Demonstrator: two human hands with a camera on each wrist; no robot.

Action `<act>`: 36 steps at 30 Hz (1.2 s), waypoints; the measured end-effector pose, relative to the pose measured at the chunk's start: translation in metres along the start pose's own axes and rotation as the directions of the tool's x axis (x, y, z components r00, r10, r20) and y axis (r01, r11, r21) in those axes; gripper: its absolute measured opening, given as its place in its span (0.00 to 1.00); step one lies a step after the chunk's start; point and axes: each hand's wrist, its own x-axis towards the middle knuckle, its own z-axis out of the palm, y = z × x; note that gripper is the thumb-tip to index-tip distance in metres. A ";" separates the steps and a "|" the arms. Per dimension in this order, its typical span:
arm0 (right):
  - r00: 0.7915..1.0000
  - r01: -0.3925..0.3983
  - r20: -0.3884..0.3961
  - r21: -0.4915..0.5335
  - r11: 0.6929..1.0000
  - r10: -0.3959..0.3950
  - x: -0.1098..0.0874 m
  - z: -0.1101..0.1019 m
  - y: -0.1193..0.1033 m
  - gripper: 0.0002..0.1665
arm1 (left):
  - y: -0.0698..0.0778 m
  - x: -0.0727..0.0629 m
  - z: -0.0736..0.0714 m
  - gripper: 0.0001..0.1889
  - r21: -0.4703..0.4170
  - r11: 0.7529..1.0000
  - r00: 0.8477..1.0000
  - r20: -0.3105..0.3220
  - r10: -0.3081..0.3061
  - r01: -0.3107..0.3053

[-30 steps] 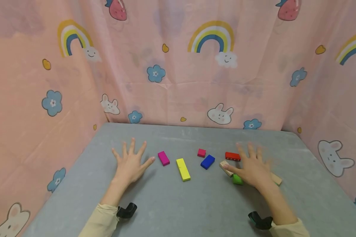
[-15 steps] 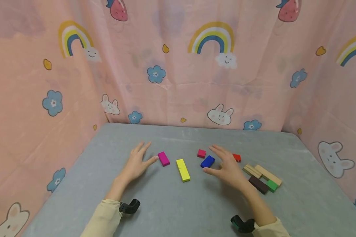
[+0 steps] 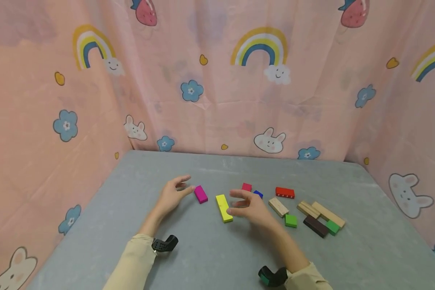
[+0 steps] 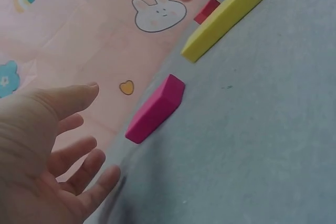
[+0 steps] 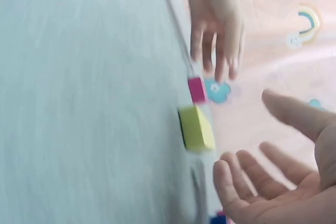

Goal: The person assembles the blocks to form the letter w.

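Just left of a magenta block (image 3: 201, 194), my left hand (image 3: 171, 196) hovers with loosely bent fingers and nothing in its grasp. In the left wrist view a gap separates the hand (image 4: 47, 156) from that block (image 4: 157, 109). My right hand (image 3: 253, 207) is over the table beside a yellow block (image 3: 222, 204), its fingers pointing left and holding nothing. The right wrist view shows thumb and fingers spread apart, clear of the yellow block (image 5: 197, 129). Behind the right hand, a blue block (image 3: 258, 194) and a pinkish-red block (image 3: 246, 187) are partly covered.
Toward the right lie a red block (image 3: 284, 192), a plain wooden block (image 3: 278, 207) and a green block (image 3: 291, 220). Farther right, a dark brown block (image 3: 315, 226) sits against wooden pieces (image 3: 328, 214) and another green block (image 3: 332, 227). A patterned curtain (image 3: 217, 108) encloses the grey table (image 3: 188, 257).
My right hand has swept left from above the wooden and green blocks to beside the yellow one. My left hand has shifted slightly right, its spread fingers now bent. The blocks look unmoved.
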 end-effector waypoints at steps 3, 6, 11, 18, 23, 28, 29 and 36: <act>0.998 -0.069 -0.007 0.096 0.993 0.070 0.002 0.008 0.004 0.35 | -0.005 0.005 0.007 0.27 -0.042 0.999 1.000 0.003 0.000 0.000; 0.994 -0.094 -0.043 0.098 0.991 0.099 0.004 0.014 0.008 0.35 | -0.008 0.009 0.014 0.27 -0.089 0.996 1.000 -0.003 -0.011 0.011; 0.991 -0.109 -0.066 0.063 0.992 0.113 0.007 0.019 0.013 0.39 | -0.016 0.013 0.021 0.24 -0.124 0.991 0.998 -0.042 -0.054 0.049; 0.983 -0.139 -0.111 0.052 0.989 0.144 0.009 0.025 0.013 0.39 | -0.023 0.015 0.026 0.16 -0.084 0.996 0.994 -0.095 -0.051 0.043; 0.972 -0.171 -0.154 0.040 0.984 0.176 0.009 0.034 0.013 0.37 | -0.024 0.013 0.026 0.14 -0.071 0.996 0.993 -0.100 -0.055 0.048; 0.972 -0.170 -0.159 0.023 0.985 0.171 0.009 0.040 0.013 0.37 | -0.024 0.010 0.025 0.15 -0.057 0.996 0.990 -0.114 -0.078 0.072; 0.973 -0.166 -0.156 0.023 0.986 0.168 0.009 0.041 0.013 0.36 | -0.024 0.010 0.025 0.15 -0.054 0.996 0.990 -0.117 -0.081 0.075; 0.981 -0.150 -0.124 0.020 0.989 0.151 0.008 0.043 0.010 0.36 | -0.021 0.010 0.027 0.16 -0.048 0.995 0.988 -0.123 -0.089 0.084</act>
